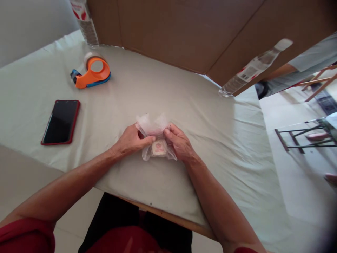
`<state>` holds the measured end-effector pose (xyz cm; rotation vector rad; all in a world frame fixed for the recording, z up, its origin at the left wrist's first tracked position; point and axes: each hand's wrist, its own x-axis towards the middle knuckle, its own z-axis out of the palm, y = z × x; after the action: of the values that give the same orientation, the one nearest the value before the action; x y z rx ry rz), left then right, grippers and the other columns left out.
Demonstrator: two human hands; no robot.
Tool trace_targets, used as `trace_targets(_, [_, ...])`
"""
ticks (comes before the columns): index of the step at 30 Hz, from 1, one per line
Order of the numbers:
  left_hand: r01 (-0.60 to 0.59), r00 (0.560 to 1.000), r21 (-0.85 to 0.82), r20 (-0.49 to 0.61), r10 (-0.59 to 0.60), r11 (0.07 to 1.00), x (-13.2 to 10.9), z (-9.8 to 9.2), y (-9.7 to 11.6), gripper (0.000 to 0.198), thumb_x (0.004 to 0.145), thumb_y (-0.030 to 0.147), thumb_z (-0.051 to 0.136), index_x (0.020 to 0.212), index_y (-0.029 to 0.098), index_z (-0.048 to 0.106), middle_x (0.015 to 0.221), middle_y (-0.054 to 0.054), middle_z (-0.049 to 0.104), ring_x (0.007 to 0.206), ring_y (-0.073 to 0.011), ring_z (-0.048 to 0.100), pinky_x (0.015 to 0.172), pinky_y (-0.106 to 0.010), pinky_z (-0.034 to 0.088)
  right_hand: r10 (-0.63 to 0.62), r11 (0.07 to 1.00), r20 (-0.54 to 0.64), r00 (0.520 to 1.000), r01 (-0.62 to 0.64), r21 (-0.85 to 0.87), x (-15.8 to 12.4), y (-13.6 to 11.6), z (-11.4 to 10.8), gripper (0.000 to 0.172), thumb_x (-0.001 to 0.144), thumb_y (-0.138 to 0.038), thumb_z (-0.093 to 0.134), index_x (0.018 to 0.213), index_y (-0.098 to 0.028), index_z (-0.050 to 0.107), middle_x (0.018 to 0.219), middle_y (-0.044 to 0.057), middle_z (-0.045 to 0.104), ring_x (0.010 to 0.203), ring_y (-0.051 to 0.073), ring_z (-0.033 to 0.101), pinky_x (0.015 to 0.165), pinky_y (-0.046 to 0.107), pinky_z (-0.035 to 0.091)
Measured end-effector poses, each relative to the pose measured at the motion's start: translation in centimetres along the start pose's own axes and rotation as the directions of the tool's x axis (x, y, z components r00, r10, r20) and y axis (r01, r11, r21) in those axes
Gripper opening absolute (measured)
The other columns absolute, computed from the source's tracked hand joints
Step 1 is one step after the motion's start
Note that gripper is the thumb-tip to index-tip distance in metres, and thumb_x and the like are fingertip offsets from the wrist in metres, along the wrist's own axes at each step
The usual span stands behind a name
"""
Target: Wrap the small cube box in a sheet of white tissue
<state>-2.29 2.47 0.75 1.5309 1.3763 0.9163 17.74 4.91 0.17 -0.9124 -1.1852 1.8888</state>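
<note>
Pale cloth (184, 91) underneath, cardboard (168, 35) standing along far side. Block (159, 149) in clear wrap (155, 130), near middle, between hands; looks almost square, no clear long axis. Left hand (133, 141) pinches wrap's left edge, thumb tip just beside block's far left corner, so nearer. Right hand (181, 143) pinches right edge. Loose wrap bunched on block's far side. Phone (60, 122), tape dispenser (105, 73) left, well apart.
</note>
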Motion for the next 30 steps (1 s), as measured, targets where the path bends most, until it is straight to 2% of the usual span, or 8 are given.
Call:
trace_targets(4, [0.107, 0.994, -0.103, -0.007, -0.109, 0.989, 0.4, -0.4, 0.2, 0.017, 0.069, 0.032, 0.062, 0.077, 0.017, 0.064, 0.064, 0.001, 0.058, 0.059, -0.0133, 0.050, 0.054, -0.026, 0.037, -0.117, 0.993, -0.189, 0.975, 0.109, -0.053, 1.0, 0.2, -0.5, 0.031, 0.080, -0.051, 0.073, 0.089, -0.024, 0.059, 0.086, 0.000, 0.073, 0.073, 0.016, 0.069, 0.068, 0.031, 0.057])
trace_targets(10, [0.115, 0.945, -0.357, -0.249, -0.213, 0.927, 1.6, -1.7, -0.8, 0.023, 0.065, 0.031, 0.066, 0.083, 0.019, 0.058, 0.063, 0.004, 0.054, 0.050, -0.0088, 0.043, 0.046, -0.023, 0.030, -0.277, 0.943, -0.510, 0.814, 0.129, -0.307, 1.9, -0.3, -3.5, 0.020, 0.075, -0.038, 0.067, 0.081, -0.023, 0.056, 0.065, -0.004, 0.064, 0.054, 0.011, 0.058, 0.050, 0.024, 0.046])
trace_targets(15, [0.119, 0.968, -0.178, -0.198, -0.154, 0.977, 1.4, -2.4, -0.6, 0.060, 0.066, 0.032, 0.075, 0.121, 0.017, 0.055, 0.075, 0.003, 0.061, 0.061, -0.0121, 0.053, 0.058, -0.025, 0.040, -0.297, 0.914, -0.534, 0.792, 0.074, -0.398, 1.6, -0.5, -4.5, 0.032, 0.070, -0.037, 0.066, 0.095, -0.023, 0.051, 0.057, -0.009, 0.061, 0.044, 0.010, 0.052, 0.041, 0.021, 0.036])
trace_targets(18, [0.091, 0.977, -0.093, -0.183, -0.107, 0.991, 1.3, -2.2, -1.0, 0.061, 0.072, 0.030, 0.069, 0.128, 0.016, 0.053, 0.074, 0.003, 0.061, 0.065, -0.0135, 0.055, 0.063, -0.027, 0.043, -0.305, 0.897, -0.520, 0.798, 0.058, -0.438, 1.3, -0.6, -5.0, 0.034, 0.071, -0.037, 0.065, 0.098, -0.023, 0.050, 0.053, -0.012, 0.055, 0.039, 0.009, 0.046, 0.040, 0.023, 0.035])
trace_targets(22, [-0.008, 0.946, -0.040, -0.324, -0.005, 0.999, 1.7, -1.9, -1.6, 0.056, 0.076, 0.027, 0.064, 0.130, 0.016, 0.053, 0.084, 0.000, 0.062, 0.070, -0.0137, 0.056, 0.065, -0.027, 0.045, -0.366, 0.807, -0.480, 0.797, 0.015, -0.590, 0.8, -0.8, -6.1, 0.032, 0.075, -0.035, 0.063, 0.102, -0.022, 0.051, 0.056, -0.011, 0.052, 0.044, 0.011, 0.049, 0.047, 0.027, 0.041])
trace_targets(25, [-0.121, 0.882, 0.107, -0.445, 0.156, 0.987, 1.5, -2.1, -1.2, 0.048, 0.077, 0.028, 0.065, 0.124, 0.019, 0.059, 0.103, -0.005, 0.065, 0.085, -0.0166, 0.060, 0.070, -0.028, 0.047, -0.477, 0.682, -0.477, 0.738, -0.031, -0.730, 0.3, -1.4, -6.6, 0.036, 0.075, -0.033, 0.066, 0.107, -0.022, 0.053, 0.073, -0.005, 0.060, 0.057, 0.013, 0.054, 0.062, 0.032, 0.048])
trace_targets(28, [-0.230, 0.886, 0.217, -0.356, 0.297, 0.949, 0.9, -2.4, -0.5, 0.038, 0.081, 0.035, 0.066, 0.117, 0.020, 0.065, 0.109, -0.008, 0.070, 0.102, -0.0232, 0.062, 0.084, -0.034, 0.050, -0.618, 0.576, -0.431, 0.657, 0.006, -0.817, -0.6, -2.5, -6.1, 0.041, 0.077, -0.034, 0.068, 0.114, -0.022, 0.054, 0.099, 0.002, 0.065, 0.072, 0.014, 0.058, 0.073, 0.034, 0.050])
trace_targets(30, [-0.280, 0.911, 0.235, -0.241, 0.335, 0.931, 0.4, -2.3, -0.2, 0.043, 0.080, 0.038, 0.068, 0.120, 0.020, 0.066, 0.110, -0.009, 0.072, 0.109, -0.0266, 0.062, 0.093, -0.039, 0.049, -0.611, 0.572, -0.362, 0.704, 0.076, -0.817, -1.5, -3.0, -5.2, 0.036, 0.083, -0.038, 0.064, 0.115, -0.023, 0.057, 0.106, 0.005, 0.066, 0.079, 0.015, 0.060, 0.074, 0.034, 0.051])
